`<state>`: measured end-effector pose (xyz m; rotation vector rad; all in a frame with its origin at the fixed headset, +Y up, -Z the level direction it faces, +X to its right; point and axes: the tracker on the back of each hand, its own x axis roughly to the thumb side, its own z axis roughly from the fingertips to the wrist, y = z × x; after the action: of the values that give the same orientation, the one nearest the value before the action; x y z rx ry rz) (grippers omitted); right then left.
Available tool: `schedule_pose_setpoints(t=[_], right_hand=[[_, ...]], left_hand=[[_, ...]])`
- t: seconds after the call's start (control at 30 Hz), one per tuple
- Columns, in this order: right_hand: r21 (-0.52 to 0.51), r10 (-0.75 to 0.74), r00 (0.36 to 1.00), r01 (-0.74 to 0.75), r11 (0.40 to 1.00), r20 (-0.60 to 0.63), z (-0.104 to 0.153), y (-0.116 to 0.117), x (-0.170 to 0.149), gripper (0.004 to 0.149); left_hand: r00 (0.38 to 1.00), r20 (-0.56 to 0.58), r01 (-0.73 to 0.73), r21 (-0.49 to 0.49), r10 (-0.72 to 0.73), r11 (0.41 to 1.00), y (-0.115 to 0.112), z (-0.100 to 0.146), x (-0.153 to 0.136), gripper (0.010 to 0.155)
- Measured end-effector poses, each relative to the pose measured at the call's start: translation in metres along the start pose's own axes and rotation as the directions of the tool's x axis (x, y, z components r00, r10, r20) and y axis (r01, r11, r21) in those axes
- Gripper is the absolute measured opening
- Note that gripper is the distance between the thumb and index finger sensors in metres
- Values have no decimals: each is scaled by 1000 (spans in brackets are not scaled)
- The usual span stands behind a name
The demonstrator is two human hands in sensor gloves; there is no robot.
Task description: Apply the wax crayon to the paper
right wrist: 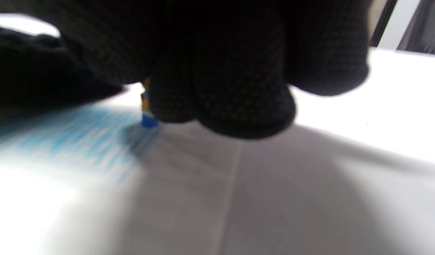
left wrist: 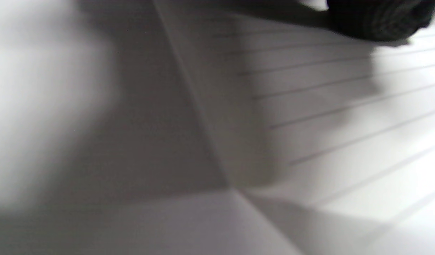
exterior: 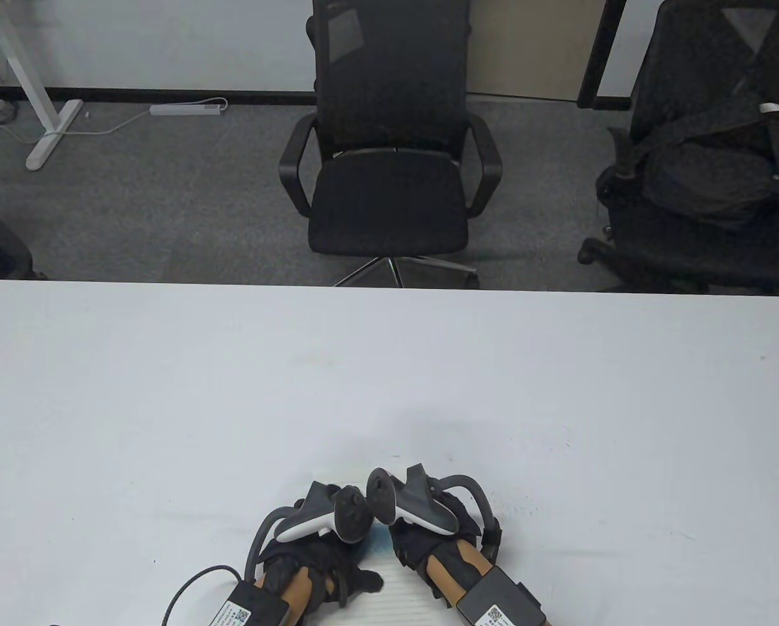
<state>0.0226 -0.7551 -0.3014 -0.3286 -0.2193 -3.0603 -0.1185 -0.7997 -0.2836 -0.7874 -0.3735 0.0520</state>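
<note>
A sheet of lined white paper (exterior: 396, 590) lies at the table's near edge, mostly under my hands; it also shows in the left wrist view (left wrist: 345, 117) and in the right wrist view (right wrist: 189, 184). My right hand (exterior: 428, 544) grips a blue wax crayon (right wrist: 148, 118) with its tip on the paper, beside a patch of blue strokes (right wrist: 82, 132). My left hand (exterior: 327, 574) rests flat on the paper's left side, fingers (exterior: 363, 580) spread towards the middle. A gloved fingertip (left wrist: 377, 17) shows in the left wrist view. The blue patch (exterior: 375, 544) lies between the hands.
The white table (exterior: 389, 391) stretches wide beyond the hands. A black office chair (exterior: 389, 163) stands behind the far edge, another chair (exterior: 708, 169) at the far right. Cables run from both wrists at the near edge.
</note>
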Motion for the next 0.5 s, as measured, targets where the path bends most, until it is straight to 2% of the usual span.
schedule_pose_setpoints(t=[0.13, 0.23, 0.33, 0.4, 0.5], right_hand=[[22, 11, 1000, -11, 1000, 14, 0, 0, 0, 41], [190, 41, 999, -44, 981, 22, -1, -4, 1, 41], [124, 20, 1000, -23, 992, 23, 0, -3, -1, 41], [1, -15, 1000, 15, 1000, -9, 0, 0, -3, 42], [49, 5, 1000, -5, 999, -2, 0, -1, -2, 41]], left_hand=[[1000, -1, 0, 0, 0, 1000, 0, 0, 0, 106], [1000, -1, 0, 0, 0, 1000, 0, 0, 0, 106], [1000, 0, -1, 0, 1, 1000, 0, 0, 0, 106], [1000, -1, 1, 0, -1, 1000, 0, 0, 0, 106], [1000, -1, 0, 0, 0, 1000, 0, 0, 0, 106]])
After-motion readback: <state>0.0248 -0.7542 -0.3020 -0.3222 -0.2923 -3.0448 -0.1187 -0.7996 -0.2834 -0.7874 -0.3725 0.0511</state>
